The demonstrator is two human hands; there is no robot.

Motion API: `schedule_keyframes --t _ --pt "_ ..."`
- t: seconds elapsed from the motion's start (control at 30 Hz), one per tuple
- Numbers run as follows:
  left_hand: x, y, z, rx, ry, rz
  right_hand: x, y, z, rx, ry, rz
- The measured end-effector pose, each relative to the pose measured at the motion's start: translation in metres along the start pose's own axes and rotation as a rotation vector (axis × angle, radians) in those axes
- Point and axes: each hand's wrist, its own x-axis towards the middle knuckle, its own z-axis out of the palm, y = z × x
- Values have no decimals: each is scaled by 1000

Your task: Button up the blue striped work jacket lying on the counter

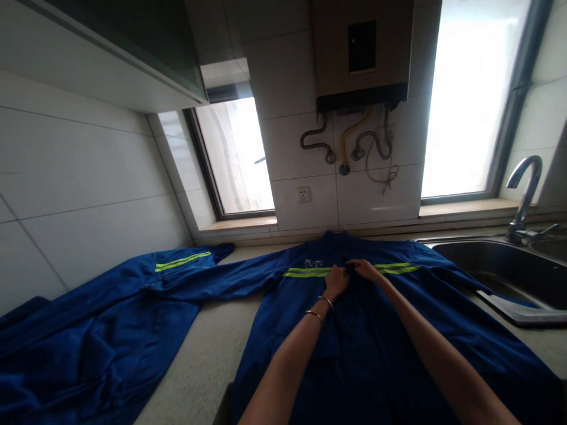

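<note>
A blue work jacket (305, 319) with yellow-green reflective stripes lies spread on the counter, its collar toward the wall. My left hand (337, 280), with two bangles at the wrist, is closed on the jacket's front placket at stripe height. Right beside it, my right hand (364, 270) pinches the same front edge with its fingertips. Between the hands a bit of dark cloth is lifted; any button there is too small to make out. One sleeve stretches left, and the other side hangs toward the sink.
Another blue garment (110, 330) with a striped band lies on the counter (212, 354) at left. A sink (478, 260) with a faucet (527, 195) is at right, a pale flat board (518, 307) by its edge. Above hang a water heater (361, 53) and a cabinet (110, 47).
</note>
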Motion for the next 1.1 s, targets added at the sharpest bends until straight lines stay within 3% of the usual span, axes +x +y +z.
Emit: schedule_keyframes --t 0.2,0.5,0.73,1.1 --pt "9 -6 8 52 62 -47 -3 3 -6 -22 54 -67" --pt "21 -7 14 128 55 11 -7 -19 -9 -22 174 -157" --pt "18 -3 8 152 147 76 -6 -24 -2 -2 166 -236" --pt "23 -5 8 -99 170 228 -7 -30 -9 29 155 -301"
